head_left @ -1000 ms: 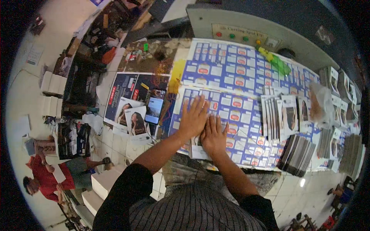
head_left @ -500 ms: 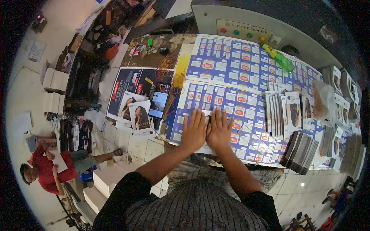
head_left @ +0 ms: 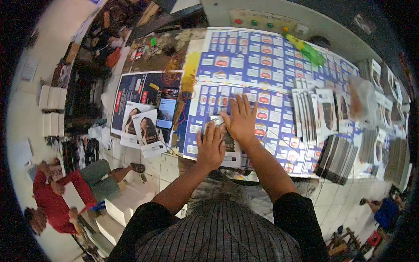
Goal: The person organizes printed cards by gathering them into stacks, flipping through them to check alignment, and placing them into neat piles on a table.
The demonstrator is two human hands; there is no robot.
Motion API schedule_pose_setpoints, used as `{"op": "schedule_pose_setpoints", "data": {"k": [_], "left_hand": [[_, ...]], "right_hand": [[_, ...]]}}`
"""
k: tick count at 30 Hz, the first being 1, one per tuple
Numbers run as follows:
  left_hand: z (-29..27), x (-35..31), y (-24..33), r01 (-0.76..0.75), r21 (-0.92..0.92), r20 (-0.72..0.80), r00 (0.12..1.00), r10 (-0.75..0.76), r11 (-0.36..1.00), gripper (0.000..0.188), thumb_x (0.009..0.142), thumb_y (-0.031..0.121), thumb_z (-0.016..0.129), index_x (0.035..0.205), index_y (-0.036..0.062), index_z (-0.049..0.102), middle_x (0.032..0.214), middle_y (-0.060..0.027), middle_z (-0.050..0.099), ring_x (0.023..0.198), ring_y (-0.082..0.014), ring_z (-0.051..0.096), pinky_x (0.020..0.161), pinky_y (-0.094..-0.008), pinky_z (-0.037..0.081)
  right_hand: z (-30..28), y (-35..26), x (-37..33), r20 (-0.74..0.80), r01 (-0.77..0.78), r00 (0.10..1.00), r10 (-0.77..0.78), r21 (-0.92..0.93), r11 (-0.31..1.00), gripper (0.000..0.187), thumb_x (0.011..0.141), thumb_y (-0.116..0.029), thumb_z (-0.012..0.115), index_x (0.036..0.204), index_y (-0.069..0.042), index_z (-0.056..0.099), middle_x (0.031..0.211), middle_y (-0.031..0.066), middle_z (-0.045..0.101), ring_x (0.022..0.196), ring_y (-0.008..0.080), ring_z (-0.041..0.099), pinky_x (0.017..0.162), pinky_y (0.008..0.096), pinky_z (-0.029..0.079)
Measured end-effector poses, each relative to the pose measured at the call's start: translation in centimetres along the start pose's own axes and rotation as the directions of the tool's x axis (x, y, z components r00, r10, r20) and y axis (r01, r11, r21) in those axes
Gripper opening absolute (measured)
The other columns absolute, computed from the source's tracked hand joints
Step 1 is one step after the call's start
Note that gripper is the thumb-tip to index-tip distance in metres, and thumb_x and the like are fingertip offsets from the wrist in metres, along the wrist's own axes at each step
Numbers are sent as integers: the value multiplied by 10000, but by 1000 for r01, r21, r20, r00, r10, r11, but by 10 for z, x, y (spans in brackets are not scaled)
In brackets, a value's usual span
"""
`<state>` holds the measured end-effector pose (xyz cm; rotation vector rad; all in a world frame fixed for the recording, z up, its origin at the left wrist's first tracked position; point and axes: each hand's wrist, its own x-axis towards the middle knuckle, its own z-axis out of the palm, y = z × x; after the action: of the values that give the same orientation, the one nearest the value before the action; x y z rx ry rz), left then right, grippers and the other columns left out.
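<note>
Where the two hands come together at the near side of the table, one flat printed carton (head_left: pixel 230 156) lies on the blue printed sheets (head_left: pixel 273 146), partly hidden beneath them. The left hand (head_left: pixel 211 147) rests over its left side, fingers nearly together; the right hand (head_left: pixel 242 123) lies flat at its far right side, fingers spread. Neither appears clamped on anything. The carton looks like thin, light card, probably smooth enough to slide and easily creased; its long side edges seem the best hold.

To the left are two portrait-printed cards (head_left: pixel 150 143), overlapping, and one phone (head_left: pixel 166 114) just beside them. To the right stand a row of white packs (head_left: pixel 325 114) and one dark stack (head_left: pixel 335 160), too tightly packed to count, near one clear bag (head_left: pixel 358 102). Farther off lies one green bottle (head_left: pixel 312 55). Two other people are visible: one in red (head_left: pixel 56 198) at left, one in blue (head_left: pixel 386 210) at right.
</note>
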<state>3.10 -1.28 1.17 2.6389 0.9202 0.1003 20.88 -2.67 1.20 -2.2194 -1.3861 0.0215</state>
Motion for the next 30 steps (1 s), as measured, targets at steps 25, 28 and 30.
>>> {"op": "schedule_pose_setpoints", "data": {"k": [25, 28, 30], "left_hand": [[-15, 6, -6, 439, -740, 292, 892, -344, 510, 504, 839, 198, 697, 1239, -35, 496, 1049, -110, 641, 894, -240, 648, 745, -378, 524], [-28, 21, -6, 719, -668, 568, 659, -494, 191, 459, 810, 162, 717, 1199, -4, 538, 1030, -95, 646, 870, -229, 646, 696, -368, 526], [-27, 24, -5, 689, -716, 582, 676, -453, 109, 414, 789, 151, 732, 1139, -2, 573, 1001, -103, 649, 817, -223, 649, 657, -361, 530]], "right_hand": [[-17, -28, -95, 7, 52, 999, -53, 139, 989, 459, 936, -249, 479, 1360, -75, 478, 1440, 140, 430, 1377, 341, 339, 1074, 586, 268], [-18, -25, -95, -33, 71, 997, -67, 169, 983, 467, 939, -245, 472, 1372, -71, 463, 1454, 140, 411, 1387, 342, 320, 1087, 578, 254], [-18, -23, -95, -45, 68, 997, -60, 186, 980, 473, 938, -242, 471, 1379, -70, 457, 1465, 140, 397, 1390, 341, 314, 1096, 572, 245]]}}
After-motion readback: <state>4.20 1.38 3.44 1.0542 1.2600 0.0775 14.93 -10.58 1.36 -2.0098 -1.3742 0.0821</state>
